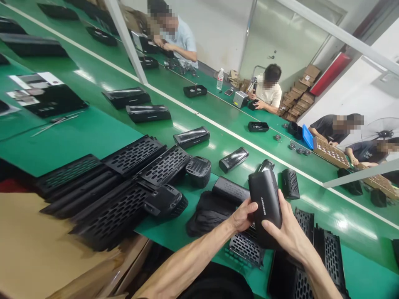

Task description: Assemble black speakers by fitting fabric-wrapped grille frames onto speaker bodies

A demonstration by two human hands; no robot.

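Note:
A black rounded housing (264,195) with white lettering is held up between both hands, above the green table. My left hand (245,214) grips its left edge, fingers closed round it. On the other side my right hand (285,220) wraps its right edge, thumb on the front face. Behind the housing lies a black speaker-like case (230,189), beside a crumpled black cloth (207,214). A perforated black panel (246,249) lies just below the hands, partly hidden by them. Another perforated case (290,183) stands right of the housing.
Stacked perforated panels (118,199) cover the table's left part, with black end pieces (166,201) beside them. More panels (333,257) lie at right. A cardboard box (37,245) is at lower left. Beyond a white-edged green conveyor (199,137) carrying black cases, several people work.

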